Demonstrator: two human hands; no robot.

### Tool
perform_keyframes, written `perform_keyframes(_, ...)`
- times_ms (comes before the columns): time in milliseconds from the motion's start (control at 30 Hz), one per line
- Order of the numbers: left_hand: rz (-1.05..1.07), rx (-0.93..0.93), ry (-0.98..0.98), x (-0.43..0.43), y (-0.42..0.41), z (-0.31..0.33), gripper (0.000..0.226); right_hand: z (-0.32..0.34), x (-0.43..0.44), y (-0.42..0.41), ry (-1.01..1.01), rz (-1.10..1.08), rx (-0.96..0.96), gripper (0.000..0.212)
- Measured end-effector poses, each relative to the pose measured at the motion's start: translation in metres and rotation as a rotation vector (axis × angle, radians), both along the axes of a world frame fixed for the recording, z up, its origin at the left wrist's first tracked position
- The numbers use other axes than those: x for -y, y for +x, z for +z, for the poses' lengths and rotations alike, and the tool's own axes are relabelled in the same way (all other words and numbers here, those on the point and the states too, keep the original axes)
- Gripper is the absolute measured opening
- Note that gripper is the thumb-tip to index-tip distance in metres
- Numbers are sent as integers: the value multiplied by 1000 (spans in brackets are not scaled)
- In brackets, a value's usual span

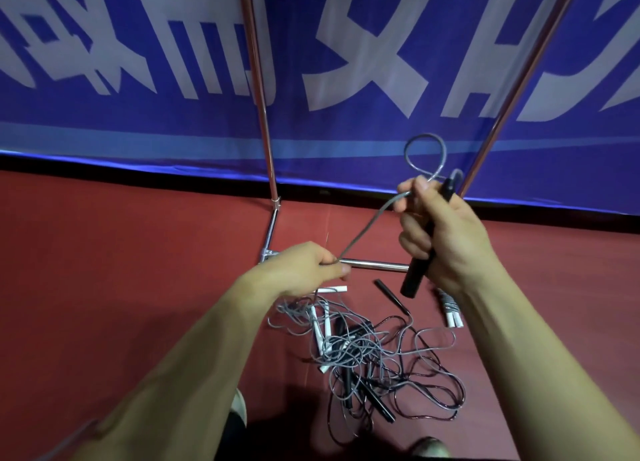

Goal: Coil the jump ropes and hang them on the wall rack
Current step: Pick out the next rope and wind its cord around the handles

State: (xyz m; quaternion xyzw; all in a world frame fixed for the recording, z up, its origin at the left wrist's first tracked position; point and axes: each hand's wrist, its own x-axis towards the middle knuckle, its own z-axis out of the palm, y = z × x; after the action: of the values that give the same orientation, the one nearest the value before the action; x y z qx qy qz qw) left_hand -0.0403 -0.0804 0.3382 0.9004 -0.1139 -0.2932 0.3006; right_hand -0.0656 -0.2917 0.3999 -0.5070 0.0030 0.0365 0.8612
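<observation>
My right hand grips a black jump-rope handle held nearly upright, and its fingertips pinch the grey rope, which forms a small loop above the hand. That rope runs taut down and left to my left hand, whose fingers are closed on it. Below my hands, a tangled pile of jump ropes with black and white handles lies on the red floor. A coiled rope with white handles lies to the right of the pile, partly behind my right wrist.
A metal rack stands ahead, with two slanting uprights and a chrome base bar on the floor. Behind it hangs a blue banner with large white characters. My shoes show at the bottom.
</observation>
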Motion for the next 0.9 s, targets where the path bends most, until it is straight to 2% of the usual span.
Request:
perform_keyframes(67, 29, 20, -30, 3, 0, 5, 35, -2, 7, 0, -63, 32, -11, 17)
perform_keyframes(133, 99, 11, -138, 8, -1, 13, 47, -11, 11, -2, -280, 112, -74, 35)
perform_keyframes(200, 176, -17, -284, 12, 0, 18, 44, -24, 7, -4, -476, 211, -136, 44)
perform_keyframes(300, 227, -105, -505, 14, -1, 25, 37, -39, -7, -8, -680, 294, -146, 39)
perform_keyframes(433, 285, -150, -616, 17, -2, 29, 35, -46, -15, -7, -919, 285, -9, 16)
perform_keyframes(500, 313, -155, -648, 17, -2, 31, 34, -48, -13, -3, -946, 235, 39, 18)
perform_keyframes(633, 345, -166, -686, 18, -2, 35, 32, -51, -16, -2, -852, 142, 98, 31)
perform_keyframes(767, 345, -154, -703, 22, -3, 35, 33, -53, -27, -5, -800, 2, 162, 14)
perform_keyframes(833, 333, -158, -707, 23, -4, 36, 33, -55, -29, -5, -831, -60, 202, 5)
perform_keyframes(900, 333, -156, -700, 23, -3, 36, 38, -57, -30, -6, -905, -75, 259, 6)
